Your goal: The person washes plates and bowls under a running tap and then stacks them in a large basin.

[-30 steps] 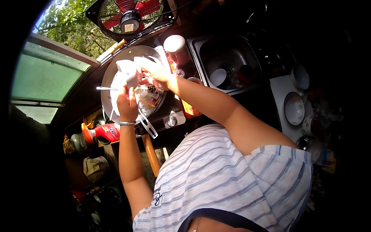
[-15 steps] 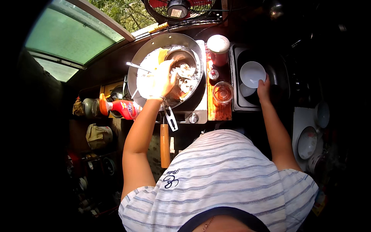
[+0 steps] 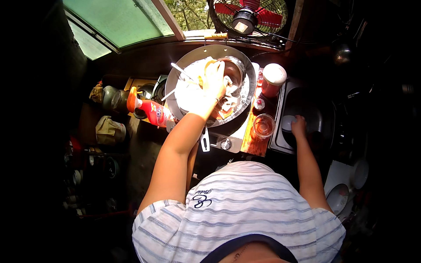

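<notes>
Reaching forward over the stove, the left hand (image 3: 214, 81) rests over the wide round steel pan (image 3: 184, 65); its fingers curl down among pale food scraps, but whether they grip anything cannot be told. To its left, a red plastic squeeze bottle with an orange cap (image 3: 149, 109) lies tilted just beside the pan rim, leaving little room on that side. A thin metal utensil (image 3: 180, 72) crosses the pan near the hand. Just beyond the fingers sits a small round steel bowl (image 3: 234, 72), inside the pan. Right of the pan, a narrow wooden board (image 3: 253, 142) carries a clear drinking glass (image 3: 264, 126) and a red jar with a white lid (image 3: 273, 79), close together. The right hand (image 3: 299, 125) lies well apart, fingers bent over the rim of the dark sink basin (image 3: 320, 118), touching a small white bowl (image 3: 287, 122); grip unclear.

Compared with half a second earlier, the right hand has moved lower on the sink edge, and the white bowl now sits lower beside it.
</notes>
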### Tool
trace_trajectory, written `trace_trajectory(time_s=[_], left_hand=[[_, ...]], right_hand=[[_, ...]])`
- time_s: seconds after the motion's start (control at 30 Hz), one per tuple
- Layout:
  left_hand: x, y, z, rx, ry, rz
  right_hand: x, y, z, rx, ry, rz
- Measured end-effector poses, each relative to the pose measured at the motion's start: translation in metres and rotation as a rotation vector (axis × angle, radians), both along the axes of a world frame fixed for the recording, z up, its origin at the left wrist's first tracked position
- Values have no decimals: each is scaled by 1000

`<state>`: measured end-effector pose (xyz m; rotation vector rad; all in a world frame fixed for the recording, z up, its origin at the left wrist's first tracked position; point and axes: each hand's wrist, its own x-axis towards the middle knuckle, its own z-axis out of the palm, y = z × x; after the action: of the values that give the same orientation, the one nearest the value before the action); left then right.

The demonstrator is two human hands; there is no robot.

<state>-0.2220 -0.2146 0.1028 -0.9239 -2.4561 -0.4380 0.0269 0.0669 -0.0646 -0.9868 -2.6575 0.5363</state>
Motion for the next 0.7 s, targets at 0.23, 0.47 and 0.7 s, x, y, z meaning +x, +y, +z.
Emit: trace_trajectory(time_s=[0.23, 0.47, 0.7], left_hand=[[-4, 14, 4, 83, -405, 270], [-31, -10, 6, 120, -832, 405], [-3, -12, 8, 191, -789, 187]], right_hand=[[-68, -106, 223, -234, 532, 643], [-178, -182, 196, 100, -98, 860], [-218, -145, 160, -687, -150, 691]])
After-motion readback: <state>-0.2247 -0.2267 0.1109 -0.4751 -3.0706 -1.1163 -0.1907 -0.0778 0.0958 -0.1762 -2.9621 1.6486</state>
